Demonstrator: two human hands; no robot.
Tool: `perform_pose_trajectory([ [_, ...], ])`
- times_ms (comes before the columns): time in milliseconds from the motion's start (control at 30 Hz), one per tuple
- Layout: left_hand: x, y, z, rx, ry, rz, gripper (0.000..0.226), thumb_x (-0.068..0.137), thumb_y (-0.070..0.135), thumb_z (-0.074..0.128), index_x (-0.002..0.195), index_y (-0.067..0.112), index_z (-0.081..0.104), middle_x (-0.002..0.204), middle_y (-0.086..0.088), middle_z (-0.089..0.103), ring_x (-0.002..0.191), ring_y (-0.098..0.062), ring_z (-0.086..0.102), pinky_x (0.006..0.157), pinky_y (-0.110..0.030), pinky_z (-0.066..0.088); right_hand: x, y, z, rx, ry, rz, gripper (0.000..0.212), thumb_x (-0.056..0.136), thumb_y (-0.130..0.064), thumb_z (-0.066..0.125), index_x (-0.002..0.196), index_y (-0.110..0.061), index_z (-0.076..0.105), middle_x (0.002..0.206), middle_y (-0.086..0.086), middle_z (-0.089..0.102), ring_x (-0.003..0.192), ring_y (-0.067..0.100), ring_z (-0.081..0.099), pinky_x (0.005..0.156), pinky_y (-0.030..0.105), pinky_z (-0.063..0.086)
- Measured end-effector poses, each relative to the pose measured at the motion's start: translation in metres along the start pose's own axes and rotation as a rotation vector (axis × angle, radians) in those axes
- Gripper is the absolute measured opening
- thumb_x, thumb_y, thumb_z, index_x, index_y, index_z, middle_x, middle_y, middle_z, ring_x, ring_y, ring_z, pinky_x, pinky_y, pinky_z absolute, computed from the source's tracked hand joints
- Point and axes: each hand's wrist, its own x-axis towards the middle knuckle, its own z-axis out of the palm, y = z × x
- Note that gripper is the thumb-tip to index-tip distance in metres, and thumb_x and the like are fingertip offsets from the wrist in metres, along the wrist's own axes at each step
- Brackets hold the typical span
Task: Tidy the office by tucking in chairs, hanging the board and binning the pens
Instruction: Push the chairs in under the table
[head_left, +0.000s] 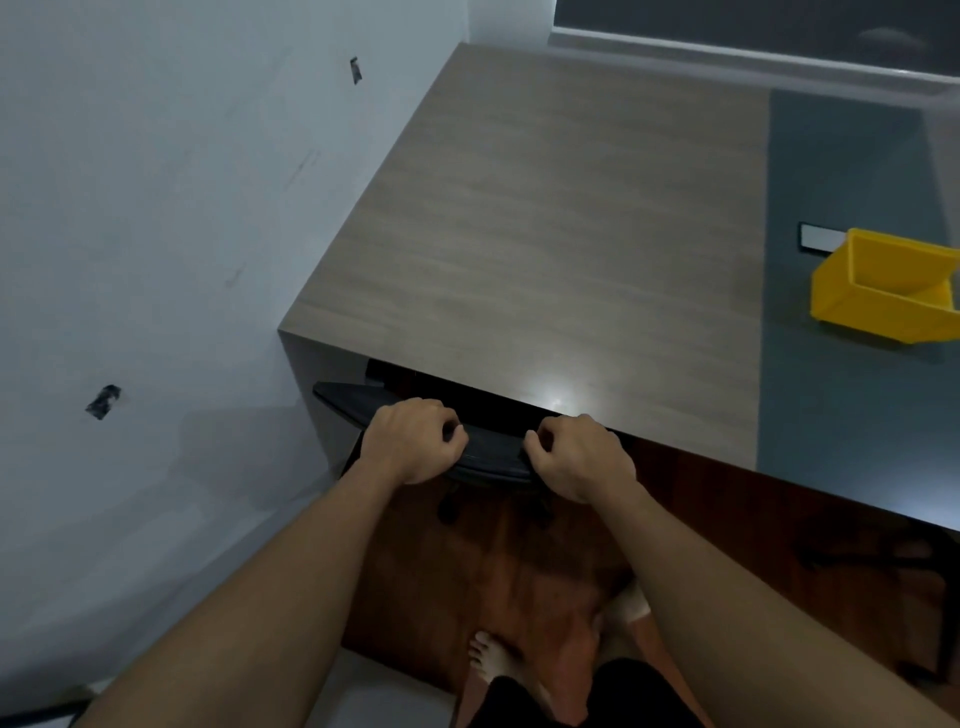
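A black office chair (343, 397) stands pushed under the front edge of the wooden desk (545, 234); only the top of its backrest and some wheels below show. My left hand (413, 444) grips the backrest's top edge on the left. My right hand (576, 454) grips the same edge on the right. A yellow open bin (883, 296) sits on the desk at the far right, on the grey-blue strip. No pens or board are in view.
A white wall (156, 234) runs close along the desk's left side. A small white-faced flat object (821, 239) lies behind the bin. Another chair's dark base (872, 561) shows under the desk at right. My bare feet stand on the reddish wooden floor (415, 571).
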Motion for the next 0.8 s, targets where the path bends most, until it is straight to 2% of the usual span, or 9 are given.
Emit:
perform_pose_trajectory([
  [233,0.005,0.000,0.003,-0.016,0.097,0.002,0.043,0.094,0.058,0.038,0.090,0.031,0.072,0.087,0.012,0.066,0.083,-0.013,0.065,0.066,-0.033,0.052,0.017,0.007,0.001,0.002,-0.032,-0.023,0.053,0.090,-0.068,0.036,0.088,-0.026,0.067,0.083,0.002,0.066,0.077,0.027,0.064,0.074,0.043,0.059],
  [467,0.010,0.010,0.005,-0.036,0.128,-0.008,0.043,0.094,0.057,0.038,0.086,0.030,0.070,0.082,0.011,0.063,0.077,-0.012,0.062,0.063,-0.032,0.049,0.021,0.020,-0.005,-0.037,0.066,-0.067,0.050,0.094,-0.061,0.038,0.078,-0.022,0.064,0.071,-0.001,0.060,0.069,0.023,0.059,0.064,0.037,0.051],
  [533,0.010,0.014,0.004,-0.032,0.123,-0.013,0.042,0.095,0.057,0.039,0.088,0.031,0.071,0.085,0.011,0.064,0.079,-0.012,0.063,0.063,-0.032,0.048,0.020,0.023,-0.006,-0.032,0.041,-0.056,0.051,0.093,-0.063,0.037,0.078,-0.023,0.064,0.071,-0.002,0.061,0.069,0.023,0.060,0.065,0.037,0.053],
  [600,0.008,0.016,0.005,-0.031,0.106,-0.004,0.041,0.096,0.055,0.039,0.088,0.031,0.071,0.086,0.012,0.064,0.080,-0.012,0.061,0.063,-0.031,0.044,0.018,0.025,-0.006,-0.018,-0.074,-0.002,0.055,0.091,-0.070,0.034,0.090,-0.026,0.068,0.083,-0.003,0.065,0.077,0.024,0.064,0.074,0.041,0.057],
  [700,0.001,0.019,0.007,-0.023,0.084,0.024,0.044,0.098,0.053,0.035,0.085,0.029,0.070,0.084,0.011,0.060,0.076,-0.012,0.059,0.058,-0.030,0.038,0.010,0.026,-0.005,-0.011,-0.251,0.054,0.060,0.093,-0.074,0.032,0.111,-0.029,0.067,0.103,0.001,0.064,0.093,0.026,0.061,0.087,0.043,0.054],
  [800,-0.004,0.016,0.006,-0.027,0.067,0.034,0.045,0.096,0.050,0.034,0.083,0.028,0.071,0.083,0.010,0.063,0.072,-0.012,0.060,0.056,-0.030,0.044,-0.001,0.021,-0.005,0.009,-0.311,0.052,0.065,0.094,-0.074,0.031,0.121,-0.028,0.065,0.120,0.006,0.068,0.106,0.028,0.063,0.094,0.045,0.053],
])
